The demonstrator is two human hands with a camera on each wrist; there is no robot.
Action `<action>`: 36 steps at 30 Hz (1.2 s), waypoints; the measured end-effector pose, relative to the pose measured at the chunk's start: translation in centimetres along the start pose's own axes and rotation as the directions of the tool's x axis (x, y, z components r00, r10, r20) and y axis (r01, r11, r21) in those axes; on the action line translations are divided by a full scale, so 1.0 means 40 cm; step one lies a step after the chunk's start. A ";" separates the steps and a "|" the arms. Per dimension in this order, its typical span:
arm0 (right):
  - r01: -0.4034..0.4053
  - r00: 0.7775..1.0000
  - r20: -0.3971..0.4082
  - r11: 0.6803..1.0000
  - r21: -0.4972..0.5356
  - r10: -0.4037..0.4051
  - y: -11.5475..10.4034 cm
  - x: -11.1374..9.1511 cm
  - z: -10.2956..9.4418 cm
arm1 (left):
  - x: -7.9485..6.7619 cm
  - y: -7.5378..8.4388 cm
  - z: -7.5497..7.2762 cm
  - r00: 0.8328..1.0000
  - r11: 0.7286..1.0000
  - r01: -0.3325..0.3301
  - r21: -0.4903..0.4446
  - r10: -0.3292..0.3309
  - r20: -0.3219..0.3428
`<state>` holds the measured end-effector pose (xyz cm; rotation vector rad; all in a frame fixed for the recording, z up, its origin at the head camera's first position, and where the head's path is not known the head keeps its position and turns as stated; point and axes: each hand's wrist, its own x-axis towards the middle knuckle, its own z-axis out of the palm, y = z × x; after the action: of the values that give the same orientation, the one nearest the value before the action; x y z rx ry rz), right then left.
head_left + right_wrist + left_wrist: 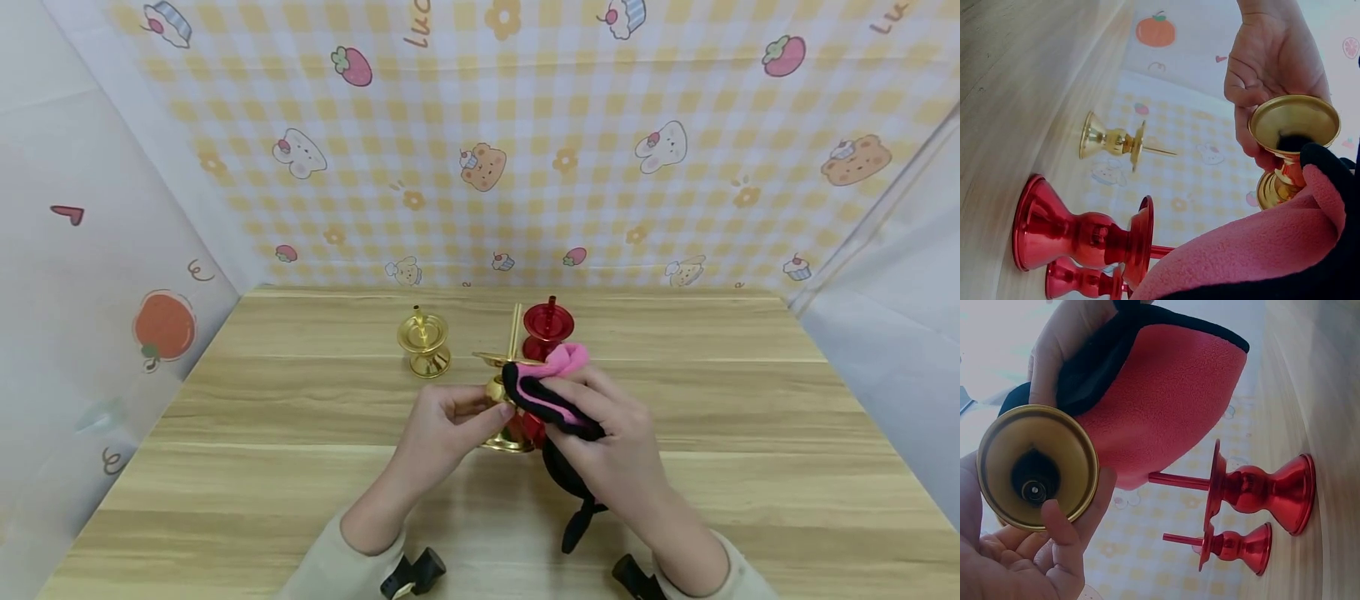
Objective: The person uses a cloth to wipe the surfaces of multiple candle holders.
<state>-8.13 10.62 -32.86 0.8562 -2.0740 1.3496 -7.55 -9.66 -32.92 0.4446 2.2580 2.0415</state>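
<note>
My left hand [442, 429] grips a gold candlestick [510, 439] by its stem and base, lifted off the table. The hollow underside of its base [1079, 450] faces the left wrist camera. My right hand [618, 429] holds a pink cloth with black edging [567, 359] bunched in its fingers. A fold of the cloth touches the candlestick just below its drip plate. Behind the hands a red candlestick [1054, 228] stands upright, mostly hidden in the head view.
A second gold candlestick [430, 360] stands at the back left of the wooden table [300, 400]. Another red candlestick [549, 323] stands further back, right of centre. A patterned cloth wall [480, 108] closes off the rear.
</note>
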 end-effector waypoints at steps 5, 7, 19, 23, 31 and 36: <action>0.010 1.000 -0.007 1.000 0.008 -0.010 0.002 0.004 -0.001 | -0.004 0.007 -0.002 1.000 1.000 0.015 0.011 -0.015 -0.010; 0.005 1.000 -0.009 1.000 0.019 -0.005 0.001 0.006 -0.004 | -0.006 0.010 -0.003 1.000 1.000 0.017 0.022 -0.017 -0.016; -0.027 1.000 -0.003 0.996 0.090 0.027 -0.002 0.014 -0.016 | -0.016 0.023 -0.010 0.999 0.999 -0.035 0.021 0.035 -0.010; -0.042 0.999 0.001 0.994 0.098 0.042 -0.001 0.019 -0.021 | -0.017 0.028 -0.010 0.998 0.998 -0.061 0.028 0.061 -0.005; -0.061 0.998 0.008 0.991 0.119 0.061 0.000 0.021 -0.029 | -0.018 0.025 -0.011 0.997 0.997 -0.071 -0.007 0.071 0.021; -0.050 0.999 0.000 0.992 0.114 0.050 -0.002 0.020 -0.033 | -0.020 0.030 -0.008 0.997 0.997 -0.076 -0.025 0.077 0.029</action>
<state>-8.50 11.64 -31.78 0.8538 -2.0446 1.5072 -6.66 -10.10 -31.83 0.5645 2.2302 2.0807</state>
